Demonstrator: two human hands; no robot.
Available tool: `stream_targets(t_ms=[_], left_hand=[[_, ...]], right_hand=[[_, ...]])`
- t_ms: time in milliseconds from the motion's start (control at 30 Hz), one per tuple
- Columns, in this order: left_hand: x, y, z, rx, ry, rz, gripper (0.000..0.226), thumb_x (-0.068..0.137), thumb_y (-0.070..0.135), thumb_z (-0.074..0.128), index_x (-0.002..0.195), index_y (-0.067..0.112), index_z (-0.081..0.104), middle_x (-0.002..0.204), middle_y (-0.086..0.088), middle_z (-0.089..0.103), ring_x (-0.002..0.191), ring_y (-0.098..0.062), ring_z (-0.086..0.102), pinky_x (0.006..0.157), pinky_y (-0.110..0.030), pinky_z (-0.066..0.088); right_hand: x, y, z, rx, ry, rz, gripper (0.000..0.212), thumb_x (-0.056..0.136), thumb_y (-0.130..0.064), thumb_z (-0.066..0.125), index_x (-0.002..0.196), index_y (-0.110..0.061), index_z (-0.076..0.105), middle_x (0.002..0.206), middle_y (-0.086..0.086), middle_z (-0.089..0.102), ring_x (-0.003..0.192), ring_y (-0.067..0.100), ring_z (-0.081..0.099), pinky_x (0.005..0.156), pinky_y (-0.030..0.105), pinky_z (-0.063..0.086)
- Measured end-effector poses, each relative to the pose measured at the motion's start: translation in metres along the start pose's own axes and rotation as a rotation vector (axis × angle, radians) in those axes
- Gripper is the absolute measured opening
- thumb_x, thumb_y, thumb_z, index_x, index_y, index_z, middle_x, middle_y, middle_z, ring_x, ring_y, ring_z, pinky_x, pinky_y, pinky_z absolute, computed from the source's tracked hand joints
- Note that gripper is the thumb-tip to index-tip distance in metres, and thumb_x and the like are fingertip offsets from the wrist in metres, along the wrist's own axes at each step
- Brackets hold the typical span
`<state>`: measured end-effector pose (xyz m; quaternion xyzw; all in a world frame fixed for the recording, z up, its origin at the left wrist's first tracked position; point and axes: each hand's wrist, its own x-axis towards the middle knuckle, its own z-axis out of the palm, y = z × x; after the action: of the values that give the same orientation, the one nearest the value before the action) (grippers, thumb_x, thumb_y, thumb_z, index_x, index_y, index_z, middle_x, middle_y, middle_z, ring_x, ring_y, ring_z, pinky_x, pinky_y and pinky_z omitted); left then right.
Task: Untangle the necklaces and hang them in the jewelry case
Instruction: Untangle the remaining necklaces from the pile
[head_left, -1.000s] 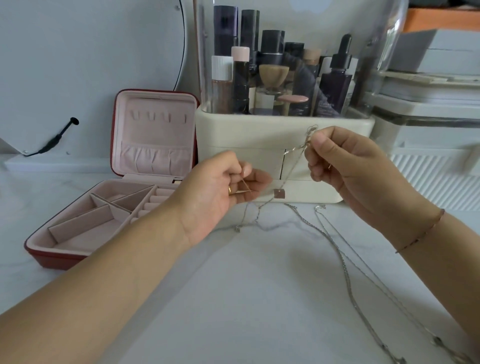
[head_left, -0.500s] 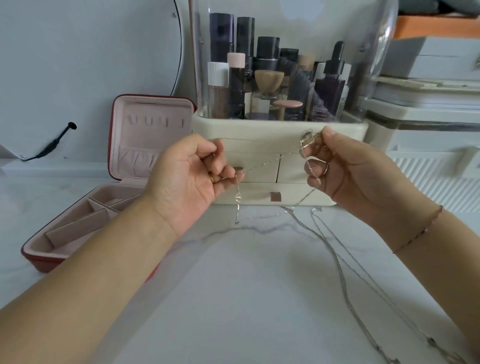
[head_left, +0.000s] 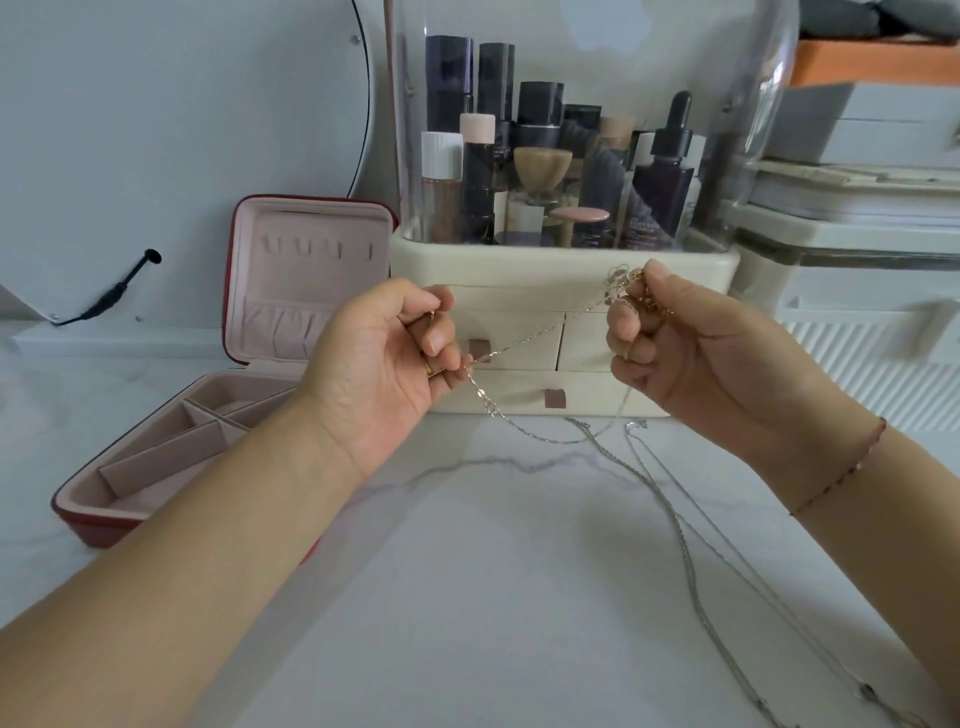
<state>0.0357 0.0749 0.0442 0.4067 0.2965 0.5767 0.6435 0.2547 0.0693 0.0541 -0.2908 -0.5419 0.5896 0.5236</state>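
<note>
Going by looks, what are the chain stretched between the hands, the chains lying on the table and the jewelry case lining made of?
Held chain: likely fine gold-toned metal; it glints warm yellow. Loose chains: silver-toned metal, grey and shiny. Jewelry case lining: soft pink fabric, perhaps velvet or suede-like; matte, with a gathered pocket.

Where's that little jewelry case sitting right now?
In the head view the jewelry case stands open on the left of the marble table, just left of the cream cosmetics organizer and of the left hand.
</note>
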Motion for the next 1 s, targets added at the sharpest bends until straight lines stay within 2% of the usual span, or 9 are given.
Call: stream_targets(t_ms=[100, 233, 333, 500, 633, 733, 833, 933, 1000], left_hand=[[-0.001, 0.001, 0.000, 0.004, -0.007, 0.013, 0.017, 0.087, 0.014, 0.040, 0.073, 0.014, 0.051, 0.050, 0.002, 0.037, 0.049, -0.014, 0.037, 0.062, -0.028, 0.040], [-0.001, 0.003, 0.000, 0.031, -0.015, 0.038, 0.017, 0.087, 0.014, 0.040, 0.074, 0.014, 0.051, 0.051, 0.002, 0.038, 0.048, -0.014, 0.038, 0.059, -0.026, 0.044], [-0.003, 0.006, 0.000, 0.036, -0.036, 0.058, 0.015, 0.086, 0.014, 0.044, 0.075, 0.015, 0.054, 0.051, 0.003, 0.038, 0.048, -0.013, 0.039, 0.057, -0.023, 0.046], [-0.006, 0.009, 0.003, 0.059, -0.116, 0.138, 0.013, 0.076, 0.020, 0.059, 0.080, 0.020, 0.071, 0.059, 0.005, 0.054, 0.055, -0.009, 0.052, 0.061, -0.021, 0.051], [-0.007, 0.007, 0.003, 0.105, -0.167, 0.174, 0.017, 0.076, 0.021, 0.060, 0.082, 0.021, 0.076, 0.068, 0.006, 0.062, 0.065, -0.008, 0.059, 0.066, -0.020, 0.052], [-0.008, 0.007, 0.002, 0.118, -0.184, 0.173, 0.018, 0.076, 0.022, 0.060, 0.081, 0.023, 0.078, 0.070, 0.007, 0.062, 0.066, -0.007, 0.059, 0.067, -0.019, 0.052], [-0.008, 0.010, 0.002, 0.102, -0.184, 0.165, 0.018, 0.077, 0.022, 0.060, 0.083, 0.022, 0.077, 0.068, 0.007, 0.058, 0.060, -0.006, 0.053, 0.059, -0.019, 0.050], [-0.009, 0.012, 0.002, 0.132, -0.178, 0.167, 0.017, 0.078, 0.025, 0.060, 0.083, 0.022, 0.076, 0.065, 0.007, 0.052, 0.050, -0.005, 0.043, 0.048, -0.016, 0.039], [-0.009, 0.013, 0.002, 0.148, -0.175, 0.157, 0.017, 0.077, 0.026, 0.060, 0.082, 0.023, 0.076, 0.063, 0.007, 0.049, 0.047, -0.004, 0.037, 0.043, -0.015, 0.030]], right_hand=[[0.000, 0.001, -0.001, -0.071, 0.051, -0.010, 0.014, 0.087, -0.031, 0.048, 0.081, -0.019, 0.050, 0.073, -0.003, 0.063, 0.070, 0.010, 0.053, 0.075, 0.029, 0.038], [0.001, 0.004, -0.001, -0.085, 0.076, -0.017, 0.017, 0.092, -0.027, 0.047, 0.092, -0.013, 0.055, 0.087, -0.004, 0.070, 0.084, 0.011, 0.059, 0.087, 0.032, 0.040], [0.000, 0.003, 0.002, -0.076, 0.040, -0.032, 0.023, 0.094, -0.024, 0.044, 0.102, -0.005, 0.054, 0.096, 0.002, 0.070, 0.091, 0.015, 0.061, 0.090, 0.034, 0.045], [-0.004, 0.007, 0.007, -0.110, -0.114, 0.021, 0.029, 0.097, -0.025, 0.043, 0.081, -0.016, 0.065, 0.103, 0.011, 0.070, 0.095, 0.022, 0.066, 0.089, 0.036, 0.053], [-0.005, 0.016, 0.013, -0.120, -0.241, 0.125, 0.019, 0.093, -0.029, 0.048, 0.084, -0.013, 0.055, 0.108, 0.016, 0.070, 0.101, 0.027, 0.067, 0.095, 0.040, 0.051], [-0.006, 0.023, 0.016, -0.109, -0.268, 0.171, 0.020, 0.093, -0.028, 0.050, 0.083, -0.012, 0.057, 0.110, 0.023, 0.068, 0.103, 0.033, 0.066, 0.097, 0.042, 0.051], [-0.008, 0.024, 0.017, -0.187, -0.242, 0.198, 0.022, 0.095, -0.027, 0.052, 0.082, -0.010, 0.058, 0.098, 0.022, 0.069, 0.091, 0.032, 0.068, 0.090, 0.039, 0.054], [-0.008, 0.022, 0.015, -0.283, -0.190, 0.226, 0.023, 0.089, -0.028, 0.052, 0.088, -0.005, 0.055, 0.095, 0.019, 0.069, 0.065, 0.025, 0.065, 0.068, 0.029, 0.055], [-0.007, 0.021, 0.013, -0.312, -0.165, 0.219, 0.024, 0.088, -0.029, 0.057, 0.087, -0.006, 0.059, 0.098, 0.019, 0.068, 0.053, 0.022, 0.057, 0.060, 0.026, 0.051]])
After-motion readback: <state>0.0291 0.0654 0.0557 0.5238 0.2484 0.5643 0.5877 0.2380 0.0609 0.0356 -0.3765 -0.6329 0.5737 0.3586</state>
